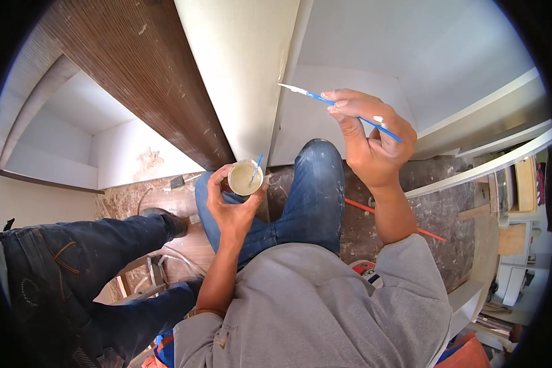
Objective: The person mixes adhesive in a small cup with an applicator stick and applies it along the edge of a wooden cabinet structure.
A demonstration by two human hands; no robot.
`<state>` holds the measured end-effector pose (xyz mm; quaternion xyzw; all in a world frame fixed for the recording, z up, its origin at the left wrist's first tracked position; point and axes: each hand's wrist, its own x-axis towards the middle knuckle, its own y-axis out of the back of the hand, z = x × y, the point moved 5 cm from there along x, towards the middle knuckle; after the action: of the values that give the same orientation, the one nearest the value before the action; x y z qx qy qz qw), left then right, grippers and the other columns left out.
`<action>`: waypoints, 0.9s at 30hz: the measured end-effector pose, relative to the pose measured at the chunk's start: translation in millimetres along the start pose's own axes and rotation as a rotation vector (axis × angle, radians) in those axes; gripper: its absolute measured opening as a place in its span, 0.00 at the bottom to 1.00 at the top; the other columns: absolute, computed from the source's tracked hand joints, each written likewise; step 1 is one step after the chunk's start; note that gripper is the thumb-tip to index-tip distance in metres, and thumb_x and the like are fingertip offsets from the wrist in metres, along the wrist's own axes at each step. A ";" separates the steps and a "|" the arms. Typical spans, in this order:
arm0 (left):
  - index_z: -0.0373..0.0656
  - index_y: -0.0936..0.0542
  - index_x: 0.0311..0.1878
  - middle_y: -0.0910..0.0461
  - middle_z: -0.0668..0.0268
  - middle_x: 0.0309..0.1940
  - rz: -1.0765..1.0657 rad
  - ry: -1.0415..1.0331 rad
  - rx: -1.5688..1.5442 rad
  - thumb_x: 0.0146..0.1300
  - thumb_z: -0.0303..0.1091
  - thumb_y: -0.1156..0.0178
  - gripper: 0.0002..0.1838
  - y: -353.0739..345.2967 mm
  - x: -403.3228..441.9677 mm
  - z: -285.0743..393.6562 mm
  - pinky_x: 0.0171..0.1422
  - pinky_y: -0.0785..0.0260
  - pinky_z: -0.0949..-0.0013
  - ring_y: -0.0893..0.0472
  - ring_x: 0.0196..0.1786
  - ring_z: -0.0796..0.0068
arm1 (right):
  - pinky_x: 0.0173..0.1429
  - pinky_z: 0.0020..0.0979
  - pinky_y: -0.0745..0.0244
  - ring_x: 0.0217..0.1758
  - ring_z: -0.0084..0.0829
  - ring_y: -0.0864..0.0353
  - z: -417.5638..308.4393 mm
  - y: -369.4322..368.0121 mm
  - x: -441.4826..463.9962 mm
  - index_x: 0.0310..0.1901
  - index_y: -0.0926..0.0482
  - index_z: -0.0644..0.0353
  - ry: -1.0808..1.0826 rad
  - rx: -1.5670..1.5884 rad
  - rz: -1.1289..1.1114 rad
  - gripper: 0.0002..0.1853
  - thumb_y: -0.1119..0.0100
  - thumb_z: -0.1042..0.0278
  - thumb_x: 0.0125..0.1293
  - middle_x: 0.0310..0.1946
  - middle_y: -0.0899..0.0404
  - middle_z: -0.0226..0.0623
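My right hand (377, 132) pinches a thin paintbrush (321, 98) with a blue handle. Its white-coated tip reaches the edge of a cream-coloured panel (245, 67); whether it touches cannot be told. A white smear marks one of the fingers. Low in front of my knees, my left hand (230, 205) is wrapped round a small cup (245, 178) of creamy paint-like stuff. A second blue stick (257, 167) leans in the cup, its lower end dipped in the contents.
A dark wood-grain panel (147, 67) stands left of the cream one, with white cabinet compartments (349, 92) on the right. Another person in jeans (110, 245) is close on my left. A red rod (423, 233) lies on the stained floor (374, 230). Boards (524, 184) stand far right.
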<state>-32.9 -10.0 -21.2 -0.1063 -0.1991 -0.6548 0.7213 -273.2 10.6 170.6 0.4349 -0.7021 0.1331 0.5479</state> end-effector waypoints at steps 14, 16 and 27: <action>0.42 0.21 0.59 0.12 0.62 0.52 -0.010 -0.003 0.006 0.49 0.33 0.12 0.35 3.2 -1.5 3.3 0.50 0.24 0.70 0.15 0.49 0.73 | 0.45 0.29 0.12 0.41 0.35 0.05 -8.4 3.4 4.1 0.42 0.14 0.61 0.046 0.023 0.060 0.12 0.30 0.91 0.63 0.39 0.06 0.44; 0.42 0.21 0.60 0.12 0.62 0.52 -0.010 0.005 -0.007 0.49 0.33 0.12 0.35 2.5 -2.1 2.3 0.51 0.24 0.70 0.15 0.49 0.73 | 0.45 0.29 0.12 0.41 0.35 0.05 -5.1 0.0 0.0 0.42 0.15 0.61 0.030 0.002 0.026 0.12 0.31 0.91 0.63 0.38 0.06 0.44; 0.42 0.21 0.61 0.13 0.63 0.53 -0.025 0.023 0.010 0.50 0.34 0.12 0.36 4.4 -1.7 1.2 0.53 0.25 0.70 0.16 0.51 0.73 | 0.44 0.28 0.12 0.40 0.34 0.05 -7.3 3.5 9.4 0.41 0.14 0.61 0.049 0.004 0.155 0.11 0.28 0.89 0.63 0.39 0.06 0.43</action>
<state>-28.9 -7.4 -20.4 -0.0928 -0.1956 -0.6640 0.7157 -271.2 13.1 182.6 0.3770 -0.7197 0.1870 0.5522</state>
